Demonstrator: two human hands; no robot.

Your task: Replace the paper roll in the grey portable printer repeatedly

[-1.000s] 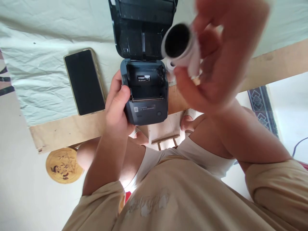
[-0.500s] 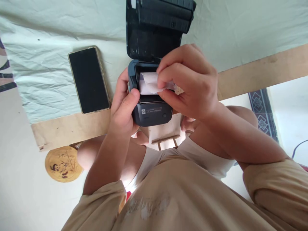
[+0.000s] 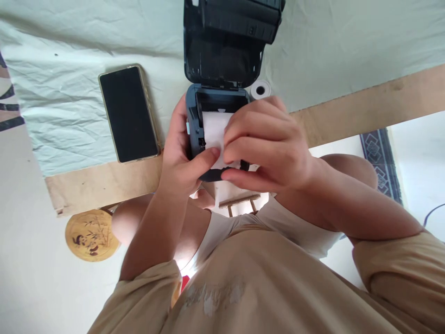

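Note:
A small dark portable label printer (image 3: 193, 116) is held at the table's edge with its black lid (image 3: 222, 60) swung up. White paper (image 3: 212, 127) lies in its open compartment and stretches toward the front edge. My left hand (image 3: 181, 157) grips the printer's left side, its thumb resting on the paper. Over the right part of the compartment, my right hand (image 3: 267, 144) has its fingers curled on the paper, with the thumb low at the printer's front. Its fingers hide the right end of the paper.
A phone (image 3: 129, 113) in a clear case lies left of the printer on the pale green cloth (image 3: 76, 41). Behind my right hand stands a small white paper roll (image 3: 260, 89). The table's wooden edge (image 3: 104, 185) runs in front, with a round stool (image 3: 92, 235) below.
The paper, bunched over the compartment before, now lies flatter and reaches the front edge. My right hand has moved slightly down, and my left thumb has come onto the paper. The printer has tilted.

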